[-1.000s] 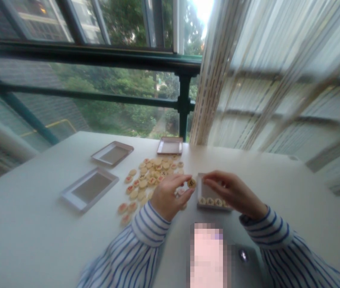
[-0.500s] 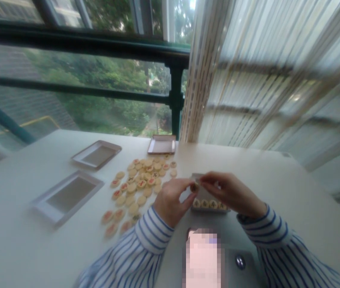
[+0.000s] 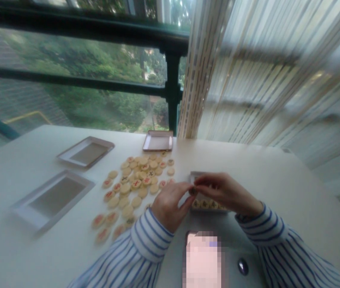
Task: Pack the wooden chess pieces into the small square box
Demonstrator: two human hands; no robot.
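Note:
My left hand [image 3: 170,205] pinches a small round Chinese chess piece [image 3: 193,191] between thumb and forefinger. The fingertips of my right hand [image 3: 228,192] are closed together at the same piece, from the right. Both hands hover over a shallow tray [image 3: 199,174], and my right hand hides much of it. Along its near side lies a row of round pieces [image 3: 205,204] with dark characters face up. To the left, many wooden pieces [image 3: 139,176] lie loosely spread, some showing red or black characters, others blank side up.
Two shallow trays, a far one [image 3: 109,149] and a nearer one [image 3: 27,214], lie at the left. Another tray [image 3: 158,150] stands at the back edge. A phone [image 3: 202,260] and a dark oval object [image 3: 243,267] are near me. A string curtain [image 3: 200,80] hangs behind the white table [image 3: 266,168].
The view has tilted down and shifted slightly right. Both hands stay together over the tray, and the right fingertips have closed in nearer to the piece in my left hand.

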